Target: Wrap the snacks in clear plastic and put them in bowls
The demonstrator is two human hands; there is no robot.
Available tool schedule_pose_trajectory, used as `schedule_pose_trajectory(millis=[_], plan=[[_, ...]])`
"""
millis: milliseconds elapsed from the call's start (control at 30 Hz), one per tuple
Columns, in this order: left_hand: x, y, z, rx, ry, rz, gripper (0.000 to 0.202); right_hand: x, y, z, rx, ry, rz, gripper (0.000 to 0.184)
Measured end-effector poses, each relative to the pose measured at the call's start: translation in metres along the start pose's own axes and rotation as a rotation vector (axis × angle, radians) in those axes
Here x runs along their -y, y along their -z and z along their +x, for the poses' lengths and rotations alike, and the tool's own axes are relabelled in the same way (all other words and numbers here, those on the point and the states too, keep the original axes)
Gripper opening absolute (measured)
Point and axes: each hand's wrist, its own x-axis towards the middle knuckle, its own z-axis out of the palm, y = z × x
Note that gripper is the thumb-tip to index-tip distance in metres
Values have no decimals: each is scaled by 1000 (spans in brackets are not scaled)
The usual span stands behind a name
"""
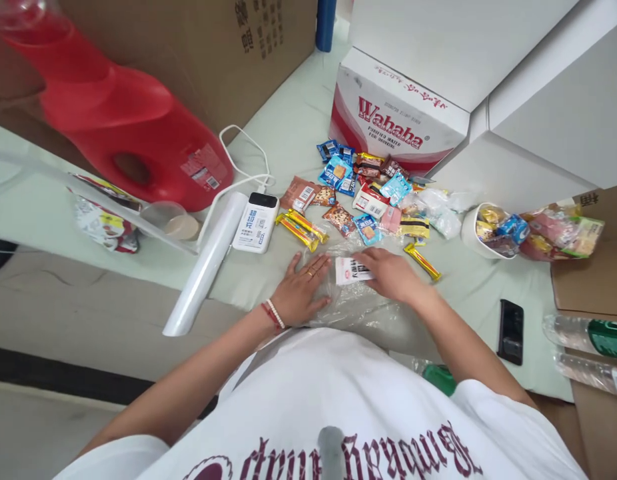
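Note:
My left hand [302, 291] lies flat with fingers spread on a sheet of clear plastic wrap [361, 300] at the table's near edge. Just to its right, my right hand [388, 272] grips a small white snack packet [349, 271] with dark print, above the plastic. Yellow-wrapped snack bars [302, 229] lie beyond my left fingers. A single yellow bar [422, 262] rests to the right of my right wrist. Behind both hands is a loose spread of blue, brown and red snack packets [341, 220].
A white power bank [256, 223] with a cable and a white roll [203, 267] lie left, near a big red jug [138, 127]. A Wahaha box [396, 113] stands behind. On the right are a white cup of snacks [473, 230], a black phone [510, 331] and plastic bottles [588, 333].

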Motion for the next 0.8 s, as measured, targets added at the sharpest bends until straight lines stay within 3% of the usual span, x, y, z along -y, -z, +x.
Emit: schedule_pose_trajectory(millis=[100,167,233,367,433,500,567,667,800], plan=[[5,8,-8,-50,32,0,86,2,-21,0,34,50,55,67],[5,15,-21,-121,29,21,78,-6,-26,-19,-58,96,160,71],[-1,20,-35,-151,-61,28,71,-16,-33,-51,-155,147,249,69],[-14,14,-52,54,-290,-48,55,-29,-71,-111,-225,141,279,51],[-15,8,-51,117,-262,-106,39,-32,-93,-123,-287,85,302,31],[-12,4,-46,85,-183,-189,31,-34,-105,-124,-344,64,369,23],[-8,6,-40,5,-76,-274,30,-38,-99,-115,-337,65,458,27],[-3,15,-22,-134,152,-274,32,-51,-67,-91,-251,1,531,35],[0,16,12,-250,474,-64,33,-74,-21,-41,-166,-165,349,35]])
